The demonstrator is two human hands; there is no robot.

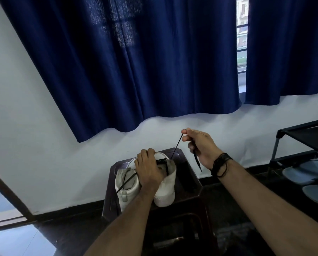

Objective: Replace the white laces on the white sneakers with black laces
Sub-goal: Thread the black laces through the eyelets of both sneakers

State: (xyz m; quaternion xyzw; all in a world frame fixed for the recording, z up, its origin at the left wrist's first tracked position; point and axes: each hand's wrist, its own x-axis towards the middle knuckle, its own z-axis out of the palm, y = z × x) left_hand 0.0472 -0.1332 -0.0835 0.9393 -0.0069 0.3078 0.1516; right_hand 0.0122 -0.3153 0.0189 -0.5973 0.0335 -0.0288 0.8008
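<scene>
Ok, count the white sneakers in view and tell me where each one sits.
2. The left sneaker stands on the dark stool, a black lace across it. The right sneaker stands beside it, under the left hand.

The room is dim with a cold blue cast. Daylight enters through the gap [241, 52] between the dark curtains [136, 61], where it is overexposed, and glows faintly through the cloth higher up. The floor [228, 228] and stool [187, 183] sink into near-black shadow. Wide-angle distortion bends straight lines near the edges; detail is soft throughout.
</scene>
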